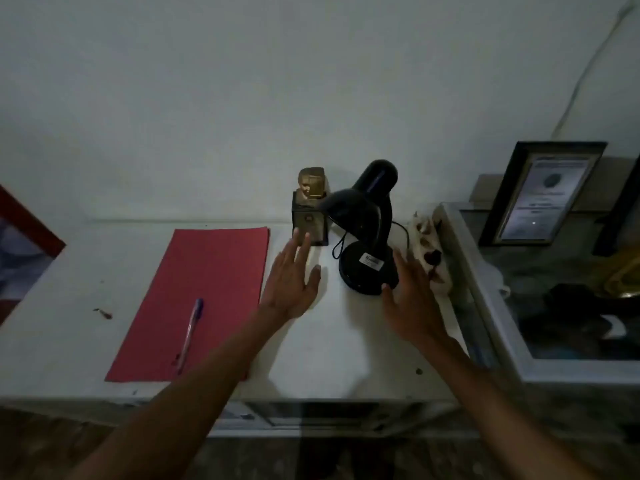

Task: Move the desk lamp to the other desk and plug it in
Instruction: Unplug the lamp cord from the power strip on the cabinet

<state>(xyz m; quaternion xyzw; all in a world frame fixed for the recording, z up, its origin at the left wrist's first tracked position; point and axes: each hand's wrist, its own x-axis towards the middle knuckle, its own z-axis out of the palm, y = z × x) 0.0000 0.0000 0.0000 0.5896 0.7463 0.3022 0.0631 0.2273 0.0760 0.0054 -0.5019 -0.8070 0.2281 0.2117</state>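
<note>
A black desk lamp (367,237) with a round base and a bent neck stands at the back right of a white desk (332,348). Its black cord (337,245) loops behind the base. My left hand (289,280) hovers flat and open to the left of the base, not touching it. Just right of the base, my right hand (412,297) is open, its thumb close to the base rim. A white power strip (429,251) with a dark plug in it lies right of the lamp, partly hidden by my right hand.
A red folder (197,299) with a pen (190,332) on it lies at the left. A small dark box with a gold figure (310,209) stands behind my left hand. A glass-topped cabinet (554,368) with a framed certificate (540,195) adjoins on the right.
</note>
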